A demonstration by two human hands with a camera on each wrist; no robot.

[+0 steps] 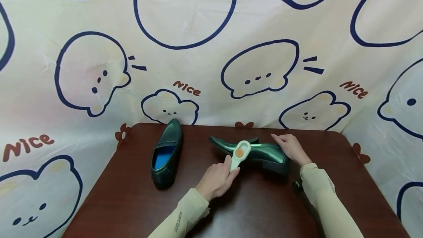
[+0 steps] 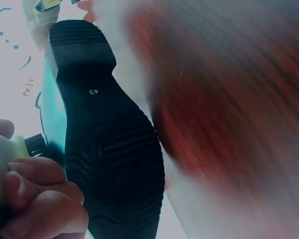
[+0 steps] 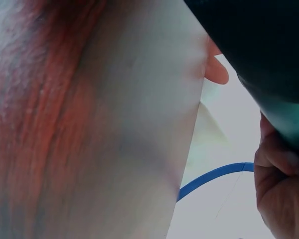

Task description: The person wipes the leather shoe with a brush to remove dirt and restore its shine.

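Observation:
My left hand (image 1: 218, 177) holds a pale brush (image 1: 242, 150) with an orange round spot, over the side of a dark green loafer (image 1: 267, 153). In the left wrist view, the brush's short dark bristles (image 2: 36, 143) are right at the shoe's upper, and the ridged black sole (image 2: 107, 119) faces that camera. My right hand (image 1: 290, 148) grips this loafer at its heel end, toe pointing left; in the right wrist view its curled fingers (image 3: 279, 159) are against the shoe. The matching loafer (image 1: 166, 157) stands upright at the left, blue insole showing.
Both shoes are on a dark reddish-brown table (image 1: 115, 194) with rounded back corners. Behind and beside it hangs a pale curtain (image 1: 205, 69) printed with blue-outlined bears. A small dark object (image 1: 298, 184) shows beside the right cuff.

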